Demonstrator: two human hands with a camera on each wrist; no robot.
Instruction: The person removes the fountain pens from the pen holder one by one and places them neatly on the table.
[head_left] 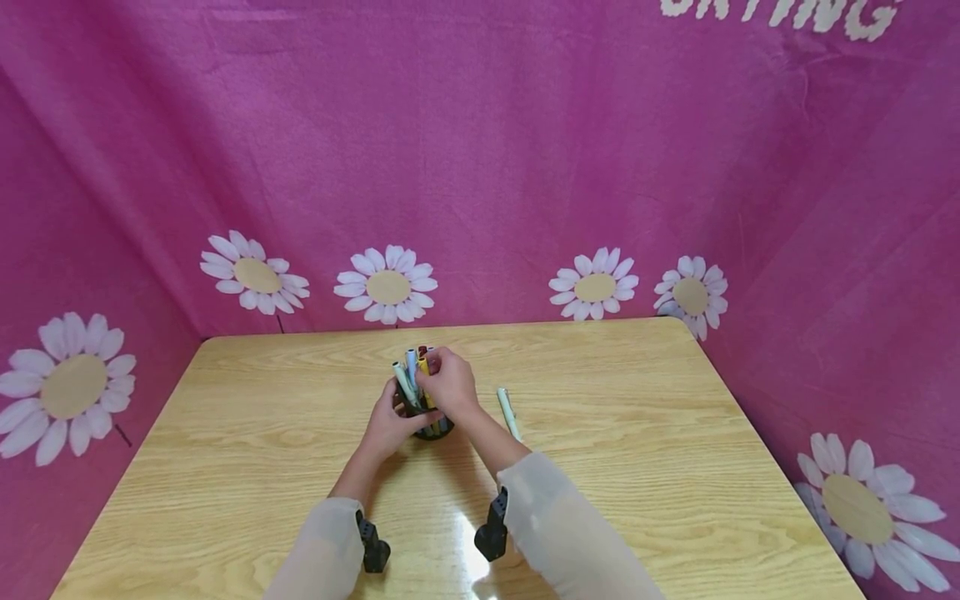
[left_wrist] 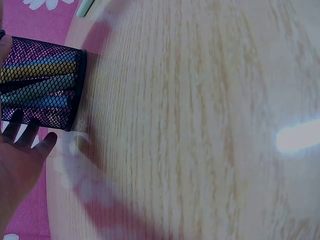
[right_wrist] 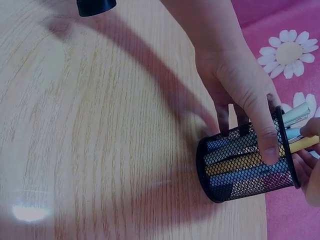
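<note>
My left hand (head_left: 387, 427) grips a round black mesh pen holder (right_wrist: 235, 182) from its side, thumb along the near face and fingers behind. Several pens stand in it: a light green pen (head_left: 402, 379), a light blue pen (head_left: 411, 363), a yellow pen (right_wrist: 302, 145) and a dark red one (head_left: 423, 350) at the back. At the holder's mouth, my right hand (head_left: 453, 385) has the yellow pen between its thumb and fingers, the pen's lower part still inside the mesh. The left wrist view shows the holder's base (left_wrist: 77, 90) and pens through the mesh.
On the wooden table (head_left: 637, 467), another light green pen (head_left: 507, 410) lies just right of my right forearm. A pink cloth (head_left: 480, 167) with white daisies hangs behind the table and at both sides. Each sleeve carries a black wrist camera (head_left: 492, 527).
</note>
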